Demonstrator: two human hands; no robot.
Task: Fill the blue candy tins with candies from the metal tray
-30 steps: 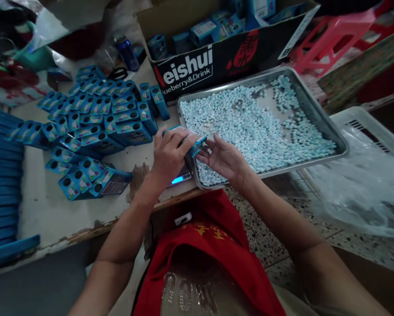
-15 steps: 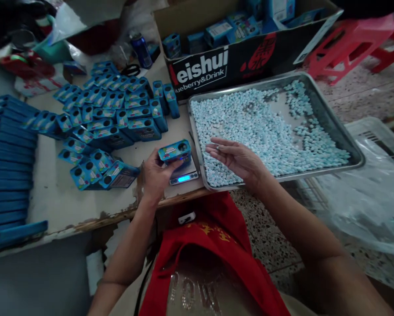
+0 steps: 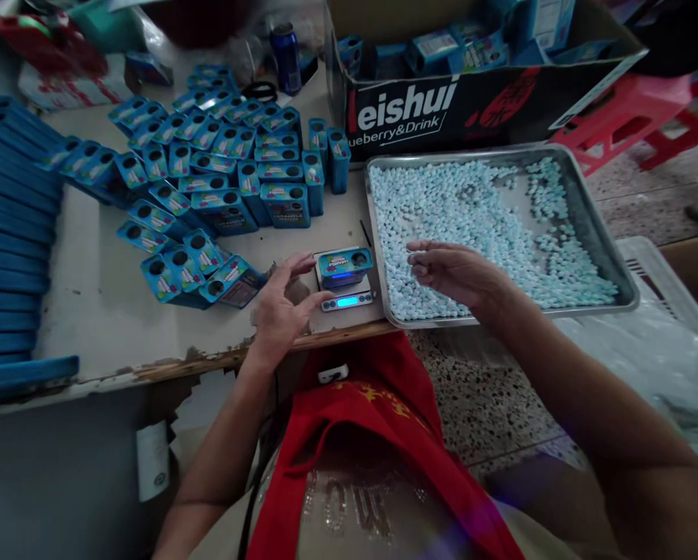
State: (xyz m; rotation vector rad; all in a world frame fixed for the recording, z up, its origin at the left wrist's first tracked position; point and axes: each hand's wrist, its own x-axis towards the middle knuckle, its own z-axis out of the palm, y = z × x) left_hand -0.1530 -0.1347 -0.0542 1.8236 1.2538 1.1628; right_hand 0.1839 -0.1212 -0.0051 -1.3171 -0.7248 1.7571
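Note:
A small blue candy box (image 3: 344,268) stands on a digital scale (image 3: 347,302) with a lit display; the figures are too small to read. Beside it on the left is my left hand (image 3: 283,307), open, thumb and fingers apart around nothing, thumb tip close to the scale. My right hand (image 3: 457,274) hovers over the near left part of a metal tray (image 3: 608,249), fingers curled and pressed together. Whatever lies in those fingers is hidden. Many small pale-blue candies (image 3: 471,206) are spread over the tray.
Several rows of blue boxes (image 3: 226,210) stand left of the scale, with stacked blue boxes (image 3: 13,257) at the far left. A black carton (image 3: 407,117) of boxes sits behind the tray. A blue can (image 3: 285,58) and scissors (image 3: 260,92) lie farther back.
My left hand has let go of the candy box, which now rests on the scale, and has opened beside it. My right hand's fingers have curled closer together. The view has shifted.

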